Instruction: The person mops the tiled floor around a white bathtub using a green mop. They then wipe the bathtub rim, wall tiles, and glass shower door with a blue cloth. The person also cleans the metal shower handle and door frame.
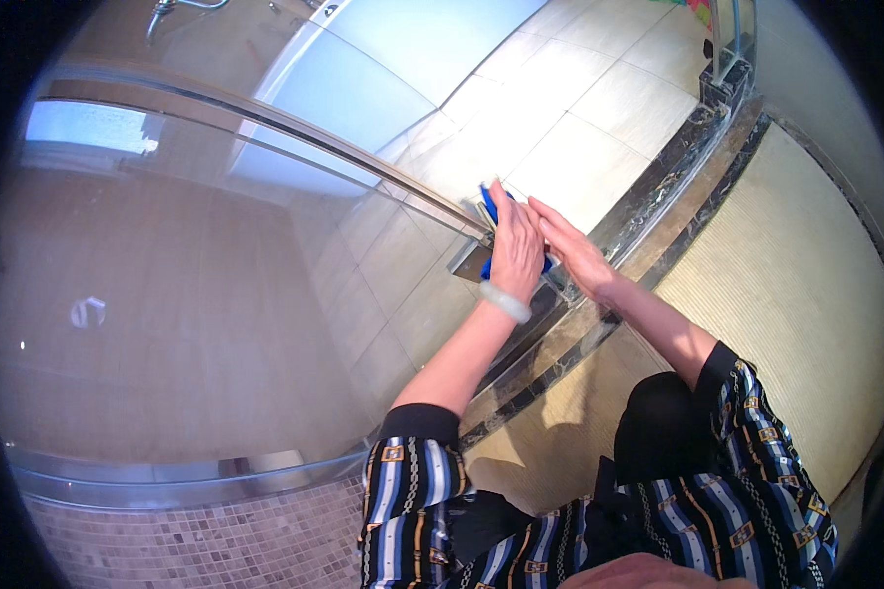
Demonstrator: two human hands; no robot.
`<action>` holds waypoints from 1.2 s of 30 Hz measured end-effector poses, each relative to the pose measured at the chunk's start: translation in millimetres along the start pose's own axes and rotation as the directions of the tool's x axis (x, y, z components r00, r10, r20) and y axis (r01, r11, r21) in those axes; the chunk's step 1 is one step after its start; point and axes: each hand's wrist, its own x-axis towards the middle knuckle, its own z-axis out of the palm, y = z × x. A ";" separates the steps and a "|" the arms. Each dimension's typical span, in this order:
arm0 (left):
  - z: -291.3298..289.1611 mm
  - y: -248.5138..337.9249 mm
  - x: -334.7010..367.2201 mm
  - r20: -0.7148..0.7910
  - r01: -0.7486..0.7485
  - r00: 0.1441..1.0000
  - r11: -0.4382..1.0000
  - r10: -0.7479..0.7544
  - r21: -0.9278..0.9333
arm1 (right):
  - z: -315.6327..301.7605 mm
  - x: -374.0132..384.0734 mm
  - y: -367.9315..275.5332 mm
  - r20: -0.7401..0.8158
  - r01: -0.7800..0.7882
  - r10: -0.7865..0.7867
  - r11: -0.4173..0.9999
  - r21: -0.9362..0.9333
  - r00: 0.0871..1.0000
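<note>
My left hand (518, 245), with a pale bangle at its wrist, presses a blue cloth (487, 199) at the end of the glass panel's (196, 285) metal top rail. Most of the cloth is hidden under the palm; blue bits show at the hand's edges. Close on the right, my right hand (578, 257) has its fingers stretched out and held flat, their tips against or just beside the left hand. A square metal fitting (469, 258) sits at the glass edge, next to the left wrist.
A dark marble sill (658, 187) curves past my hands, between the tiled floor (570, 123) beyond and a ribbed beige floor (786, 255) on my right. A white bathtub (383, 59) stands at the back. Small mosaic tiles (216, 535) lie at lower left.
</note>
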 end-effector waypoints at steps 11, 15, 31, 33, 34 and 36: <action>7.2 -8.9 -51.3 -0.371 -0.113 0.928 0.972 0.030 -0.205 | 3.5 -18.4 -1.5 0.155 0.006 0.010 0.995 -0.102 0.988; -24.9 -32.4 -17.0 -0.257 0.109 0.962 0.993 -0.096 0.040 | 15.5 9.7 -17.2 0.083 0.086 -0.085 0.996 -0.005 0.993; -10.0 -19.9 -36.4 -0.569 -0.130 0.749 0.768 -0.338 -0.627 | 21.5 5.3 -36.6 0.201 -0.024 -0.022 0.975 0.221 0.979; 3.1 -9.4 -33.8 -0.548 -0.215 0.716 0.610 -0.433 -0.763 | 27.3 12.6 -42.6 0.199 -0.157 0.103 0.949 0.275 0.974; 9.6 -3.8 -34.1 -0.529 -0.258 0.701 0.521 -0.479 -0.814 | 29.1 15.3 -33.9 0.193 -0.139 0.092 0.958 0.251 0.977; 14.5 6.1 -44.0 -0.477 -0.241 0.684 0.445 -0.552 -0.862 | 29.8 21.3 -21.9 0.170 -0.093 0.057 0.974 0.208 0.984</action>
